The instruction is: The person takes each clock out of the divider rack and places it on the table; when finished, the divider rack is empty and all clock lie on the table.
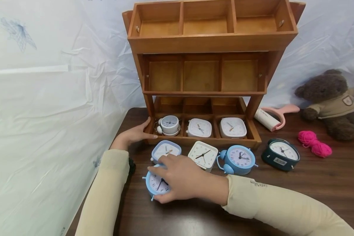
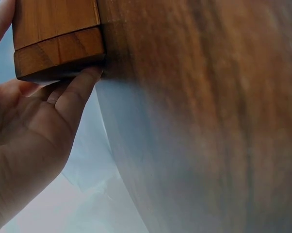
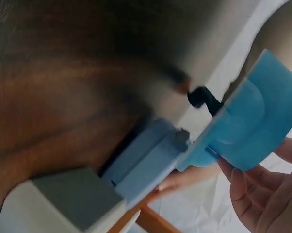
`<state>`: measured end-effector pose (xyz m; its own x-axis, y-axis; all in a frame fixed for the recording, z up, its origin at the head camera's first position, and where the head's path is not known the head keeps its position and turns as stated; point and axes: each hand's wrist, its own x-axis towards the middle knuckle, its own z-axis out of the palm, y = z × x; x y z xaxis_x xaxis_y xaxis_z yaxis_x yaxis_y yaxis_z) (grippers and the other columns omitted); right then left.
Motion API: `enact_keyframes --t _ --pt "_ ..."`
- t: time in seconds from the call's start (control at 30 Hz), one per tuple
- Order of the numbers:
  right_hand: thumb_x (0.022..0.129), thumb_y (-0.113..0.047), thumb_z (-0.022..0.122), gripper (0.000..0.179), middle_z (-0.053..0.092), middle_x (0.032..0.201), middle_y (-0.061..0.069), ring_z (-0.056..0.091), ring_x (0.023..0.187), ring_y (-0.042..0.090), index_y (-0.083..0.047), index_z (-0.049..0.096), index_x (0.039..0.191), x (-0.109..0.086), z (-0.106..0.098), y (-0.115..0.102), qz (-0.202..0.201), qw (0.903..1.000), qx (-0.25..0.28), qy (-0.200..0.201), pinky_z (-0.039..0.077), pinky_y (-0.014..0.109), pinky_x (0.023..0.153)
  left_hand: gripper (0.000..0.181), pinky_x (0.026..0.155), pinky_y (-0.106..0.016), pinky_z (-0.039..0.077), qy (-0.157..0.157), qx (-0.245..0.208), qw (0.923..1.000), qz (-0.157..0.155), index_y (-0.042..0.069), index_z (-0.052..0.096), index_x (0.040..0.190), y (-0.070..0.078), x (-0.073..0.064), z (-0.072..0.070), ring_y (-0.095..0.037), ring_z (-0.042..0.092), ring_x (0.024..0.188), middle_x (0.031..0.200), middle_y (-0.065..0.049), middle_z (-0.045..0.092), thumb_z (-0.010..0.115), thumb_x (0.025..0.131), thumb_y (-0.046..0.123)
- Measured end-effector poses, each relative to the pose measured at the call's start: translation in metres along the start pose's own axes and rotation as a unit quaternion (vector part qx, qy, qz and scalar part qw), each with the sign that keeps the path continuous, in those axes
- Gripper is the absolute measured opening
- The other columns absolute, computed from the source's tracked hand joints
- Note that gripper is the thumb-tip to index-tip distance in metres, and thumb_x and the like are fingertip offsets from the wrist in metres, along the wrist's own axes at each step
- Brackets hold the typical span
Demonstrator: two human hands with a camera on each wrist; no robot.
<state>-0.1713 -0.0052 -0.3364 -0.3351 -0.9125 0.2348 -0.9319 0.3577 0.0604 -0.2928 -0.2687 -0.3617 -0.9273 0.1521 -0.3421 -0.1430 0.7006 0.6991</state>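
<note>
I've got the right hand clamped on a round blue clock, thumb and fingers round its body, out in front of the wooden rack, toward its left end. Whether the clock touches the table, I can't tell. The left hand, well apart from the right, grips the rack's lower left front corner on my feed. Along the rack's front now: pale-blue square clock at its left, cream square clock before its middle, blue twin-bell clock before its right end, dark green clock just off its right corner. Three whitish clocks fill its lowest front row, one per compartment. Right of the rack, I see a lint roller, pink yarn and a teddy bear.
</note>
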Motion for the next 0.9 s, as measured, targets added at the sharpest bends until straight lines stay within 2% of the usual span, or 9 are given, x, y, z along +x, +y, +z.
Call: enact_keyframes --t 0.17,0.33,0.6,0.77,0.9 --pt "0.084 -0.073 0.056 0.075 0.060 0.123 0.004 0.060 0.103 0.016 -0.024 0.058 0.141 0.003 0.008 -0.009 -0.016 0.9998 -0.004 -0.013 0.054 0.033 0.080 0.107 0.118 -0.055 0.012 0.002 0.000 1.0000 -0.007 0.020 -0.004 0.160 0.001 0.000 0.001 -0.036 0.003 0.151 0.166 -0.014 0.001 0.072 0.089 0.044" --pt "0.085 -0.073 0.055 0.074 0.060 0.123 0.003 0.059 0.102 0.014 -0.025 0.057 0.141 0.005 0.013 -0.016 -0.034 0.9991 -0.012 -0.023 0.053 0.030 0.079 0.107 0.118 -0.055 0.014 0.002 0.001 1.0000 0.001 0.019 -0.005 0.160 0.000 0.001 0.001 -0.035 0.004 0.151 0.166 -0.014 0.000 0.072 0.089 0.043" --pt "0.085 -0.074 0.054 0.074 0.059 0.120 0.002 0.058 0.097 0.012 -0.025 0.057 0.141 0.006 0.021 -0.021 -0.069 0.9966 -0.039 -0.022 0.053 0.027 0.077 0.107 0.118 -0.054 0.014 0.004 -0.004 1.0000 0.000 0.020 -0.004 0.160 -0.001 0.002 0.000 -0.034 0.004 0.151 0.166 -0.013 0.001 0.073 0.089 0.043" --pt "0.085 -0.074 0.055 0.074 0.060 0.119 0.001 0.058 0.096 0.012 -0.025 0.058 0.140 0.008 0.024 -0.020 -0.071 0.9955 -0.056 -0.026 0.053 0.027 0.076 0.107 0.118 -0.054 0.014 0.003 -0.002 1.0000 0.006 0.018 -0.005 0.160 0.001 0.002 0.001 -0.035 0.004 0.151 0.166 -0.013 0.000 0.072 0.089 0.043" --pt "0.084 -0.074 0.055 0.074 0.060 0.120 0.002 0.058 0.099 0.014 -0.026 0.058 0.140 0.011 0.027 -0.016 -0.056 0.9960 -0.054 -0.043 0.053 0.028 0.078 0.107 0.118 -0.054 0.014 0.001 -0.001 1.0000 0.009 0.017 -0.005 0.160 0.001 0.001 0.001 -0.035 0.004 0.151 0.166 -0.014 0.000 0.072 0.090 0.043"
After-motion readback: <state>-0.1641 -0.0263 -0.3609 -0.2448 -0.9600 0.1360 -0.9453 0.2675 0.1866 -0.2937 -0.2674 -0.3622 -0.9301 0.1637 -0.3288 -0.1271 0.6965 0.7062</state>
